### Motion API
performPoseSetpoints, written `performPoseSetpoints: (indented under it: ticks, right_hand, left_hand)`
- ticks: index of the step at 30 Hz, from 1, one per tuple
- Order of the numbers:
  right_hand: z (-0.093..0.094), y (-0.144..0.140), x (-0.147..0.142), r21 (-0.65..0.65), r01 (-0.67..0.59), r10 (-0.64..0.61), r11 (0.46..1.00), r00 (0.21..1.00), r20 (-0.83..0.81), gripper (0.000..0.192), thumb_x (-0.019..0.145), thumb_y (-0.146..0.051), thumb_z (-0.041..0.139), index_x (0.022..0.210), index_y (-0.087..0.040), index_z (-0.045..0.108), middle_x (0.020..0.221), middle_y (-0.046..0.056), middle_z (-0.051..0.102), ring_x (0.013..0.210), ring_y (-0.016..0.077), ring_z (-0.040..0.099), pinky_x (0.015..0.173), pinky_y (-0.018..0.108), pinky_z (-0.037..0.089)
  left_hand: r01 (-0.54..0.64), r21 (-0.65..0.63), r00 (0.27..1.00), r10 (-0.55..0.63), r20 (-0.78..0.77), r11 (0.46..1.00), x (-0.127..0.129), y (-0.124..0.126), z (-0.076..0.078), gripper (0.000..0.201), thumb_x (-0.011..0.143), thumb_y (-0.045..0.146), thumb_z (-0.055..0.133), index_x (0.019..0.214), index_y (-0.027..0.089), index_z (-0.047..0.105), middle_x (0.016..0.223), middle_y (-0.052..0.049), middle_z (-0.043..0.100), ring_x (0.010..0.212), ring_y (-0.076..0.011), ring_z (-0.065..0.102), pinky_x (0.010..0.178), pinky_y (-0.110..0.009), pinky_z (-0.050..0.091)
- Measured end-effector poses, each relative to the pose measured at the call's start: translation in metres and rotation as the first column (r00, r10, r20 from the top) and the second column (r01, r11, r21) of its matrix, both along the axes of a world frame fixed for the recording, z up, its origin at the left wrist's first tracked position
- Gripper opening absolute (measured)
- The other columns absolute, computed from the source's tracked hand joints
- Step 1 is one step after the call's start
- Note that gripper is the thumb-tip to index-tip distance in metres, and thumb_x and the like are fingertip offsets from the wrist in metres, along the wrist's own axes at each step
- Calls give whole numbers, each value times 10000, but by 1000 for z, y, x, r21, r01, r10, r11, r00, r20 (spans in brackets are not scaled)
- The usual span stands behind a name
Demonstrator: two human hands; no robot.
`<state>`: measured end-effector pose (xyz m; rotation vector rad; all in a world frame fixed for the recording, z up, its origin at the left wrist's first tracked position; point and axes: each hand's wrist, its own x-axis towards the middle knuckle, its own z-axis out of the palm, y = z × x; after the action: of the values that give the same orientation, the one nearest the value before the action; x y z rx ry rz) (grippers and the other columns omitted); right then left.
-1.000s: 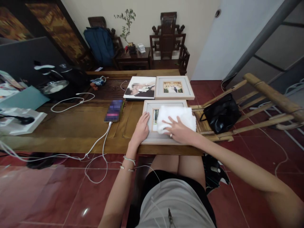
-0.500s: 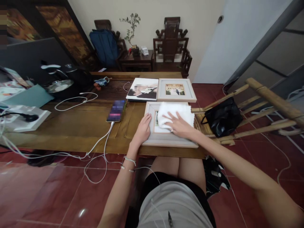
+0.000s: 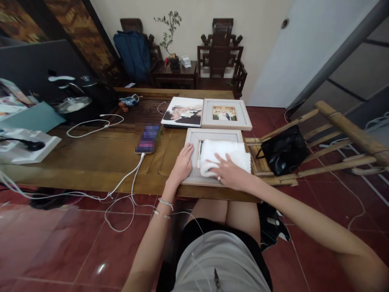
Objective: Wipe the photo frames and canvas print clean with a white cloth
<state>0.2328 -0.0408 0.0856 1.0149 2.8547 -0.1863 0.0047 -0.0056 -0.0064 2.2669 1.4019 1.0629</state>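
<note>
The white towel [image 3: 225,156] lies on the picture frame [image 3: 212,134] at the near edge of the table [image 3: 91,158], its long side running left to right. The right hand [image 3: 229,174] presses flat and open on the towel. The left hand [image 3: 182,164] rests open on the frame's left side.

Fluffy white cloth [image 3: 226,151]; matt, perhaps wooden frame [image 3: 194,140]; polished wood table [image 3: 91,154].

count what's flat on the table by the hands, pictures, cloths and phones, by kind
Framed pictures: 2, the near frame under the left hand and the far frame
Unframed prints: 1, the print
Cloths: 1, the cloth under the right hand
Phones: 1, the phone
Total: 5
</note>
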Motion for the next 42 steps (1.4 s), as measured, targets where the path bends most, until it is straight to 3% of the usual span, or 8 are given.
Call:
performPoseSetpoints:
  ticks: [4,8,18,21,24,30,36,42]
  right_hand:
    - [19,-48,-2,-125,-132,127,983,991,-50,515,816,-66,458,1295,-229,557,1529,51,344,1391,387,255,999,661,359]
    - [10,-48,-12,-92,-145,139,985,988,-66,517,812,-69,477,1292,-239,564,1531,51,337,1404,402,211,1004,710,305]
    - [-26,89,-46,212,64,-39,975,992,-120,444,872,-87,426,1279,-187,574,1562,54,259,1434,409,26,1049,767,93]
    - [-26,103,-59,238,119,-89,964,987,-130,417,880,-108,435,1263,-170,588,1563,67,254,1426,435,24,1040,780,86]
    - [-24,82,-62,173,101,-84,980,991,-102,410,896,-127,421,1269,-169,588,1565,77,244,1419,455,54,1004,804,140]
    - [-11,2,-36,-18,-162,161,987,985,-63,452,836,-69,457,1225,-238,616,1542,37,312,1437,382,96,1035,760,172]
    - [7,-24,22,-52,-75,73,996,997,-37,504,777,-9,463,1208,-219,619,1521,57,354,1437,342,151,1058,707,216]
    - [17,-14,68,-53,24,-26,998,999,-33,415,800,-36,436,1125,-180,651,1352,134,557,1414,289,262,1093,620,258]
  left_hand:
    - [-5,-20,1000,5,10,1000,1,0,2,513,874,82,315,1361,132,469,1448,-129,460,1415,-223,315,1178,-478,269]
    - [-30,-71,999,33,41,997,3,-2,9,444,951,212,302,1344,113,482,1442,-141,465,1405,-228,336,1180,-472,256]
    - [30,-125,970,2,242,992,3,-9,20,572,995,473,256,1493,192,249,1567,-111,254,1447,-226,239,1199,-445,179]
    - [28,-96,966,-2,260,995,3,-8,18,598,991,494,250,1504,190,213,1571,-119,239,1453,-236,217,1202,-445,163]
    - [39,-91,955,-10,297,995,2,-9,18,625,982,528,234,1510,194,197,1576,-118,222,1455,-242,209,1201,-440,161]
    - [53,-111,944,-14,328,992,1,-12,21,637,981,538,105,1489,193,273,1558,-97,282,1436,-223,270,1194,-428,203]
    - [-43,-143,999,46,18,989,5,-7,18,505,990,404,293,1389,134,443,1464,-124,445,1420,-233,308,1184,-455,236]
    - [-23,-73,999,20,-43,997,5,-5,14,464,981,314,319,1372,106,457,1447,-146,462,1414,-234,319,1172,-459,269]
